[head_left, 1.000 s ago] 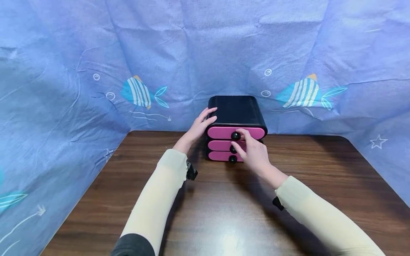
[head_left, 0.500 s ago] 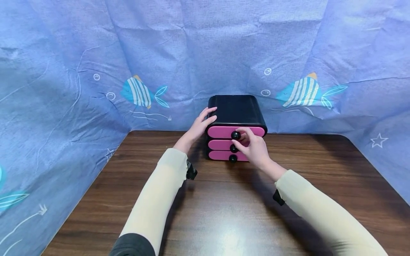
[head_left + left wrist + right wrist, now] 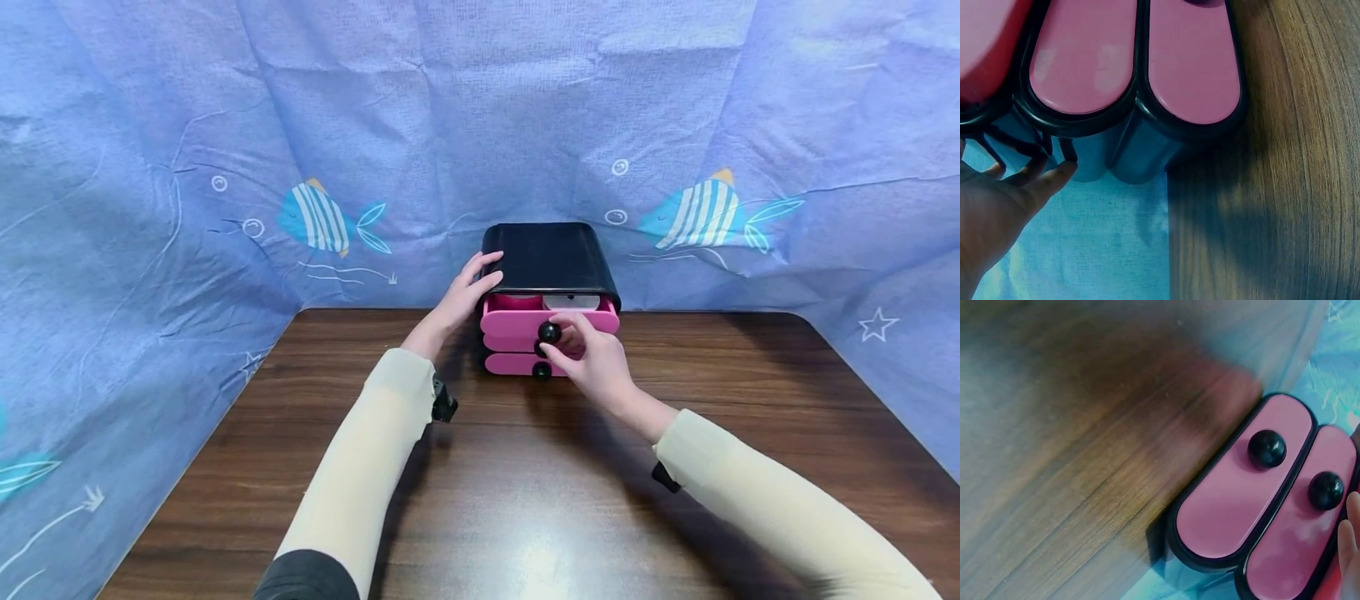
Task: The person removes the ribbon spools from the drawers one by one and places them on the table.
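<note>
A small black cabinet (image 3: 551, 258) with three pink drawers stands at the back of the table. Its top drawer (image 3: 510, 322) is partly pulled out, showing a white thing (image 3: 572, 303) inside on the right. My right hand (image 3: 602, 367) pinches that drawer's round black knob (image 3: 550, 332) between thumb and fingers. Spread over the cabinet's upper left edge, my left hand (image 3: 459, 298) touches its top and side; the left wrist view shows the fingers (image 3: 1054, 178) against the black side. The middle drawer (image 3: 1297, 537) and bottom drawer (image 3: 1241, 494) are closed.
The brown wooden table (image 3: 480, 483) reaches toward me, with a light glare near the front. A blue cloth (image 3: 525, 108) printed with fish hangs right behind the cabinet and along both sides.
The top drawer has slid out toward me, with my right hand on its knob, uncovering the white thing. My left hand stays on the cabinet.
</note>
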The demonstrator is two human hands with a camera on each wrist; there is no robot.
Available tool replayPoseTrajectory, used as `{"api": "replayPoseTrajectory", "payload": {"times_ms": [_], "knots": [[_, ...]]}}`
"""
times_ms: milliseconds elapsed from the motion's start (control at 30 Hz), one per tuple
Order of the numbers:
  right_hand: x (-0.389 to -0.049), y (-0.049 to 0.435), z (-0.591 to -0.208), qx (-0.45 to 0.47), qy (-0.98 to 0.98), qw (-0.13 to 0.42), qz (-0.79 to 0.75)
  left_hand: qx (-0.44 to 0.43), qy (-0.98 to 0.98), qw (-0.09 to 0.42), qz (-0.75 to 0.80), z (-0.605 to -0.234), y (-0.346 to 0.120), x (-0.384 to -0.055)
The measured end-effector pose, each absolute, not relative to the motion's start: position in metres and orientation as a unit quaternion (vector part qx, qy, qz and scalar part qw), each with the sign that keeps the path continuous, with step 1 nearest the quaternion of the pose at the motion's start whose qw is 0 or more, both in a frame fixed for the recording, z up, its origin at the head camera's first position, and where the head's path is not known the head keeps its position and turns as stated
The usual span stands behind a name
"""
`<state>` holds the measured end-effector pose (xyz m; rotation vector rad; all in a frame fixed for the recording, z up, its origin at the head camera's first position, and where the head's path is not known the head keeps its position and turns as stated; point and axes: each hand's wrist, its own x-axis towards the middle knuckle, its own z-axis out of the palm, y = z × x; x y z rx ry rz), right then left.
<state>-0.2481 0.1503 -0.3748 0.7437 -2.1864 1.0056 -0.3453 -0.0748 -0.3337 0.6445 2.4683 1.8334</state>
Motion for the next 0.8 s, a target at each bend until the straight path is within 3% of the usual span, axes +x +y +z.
{"api": "replayPoseTrajectory", "payload": {"times_ms": [433, 800], "knots": [[-0.210, 0.151, -0.377, 0.315, -0.808, 0.347, 0.358, 0.204, 0.788, -0.002, 0.581, -0.334, -0.072, -0.344], [-0.187, 0.155, -0.387, 0.341, -0.803, 0.339, 0.351, 0.203, 0.795, -0.008, 0.571, -0.333, -0.073, -0.343]]}}
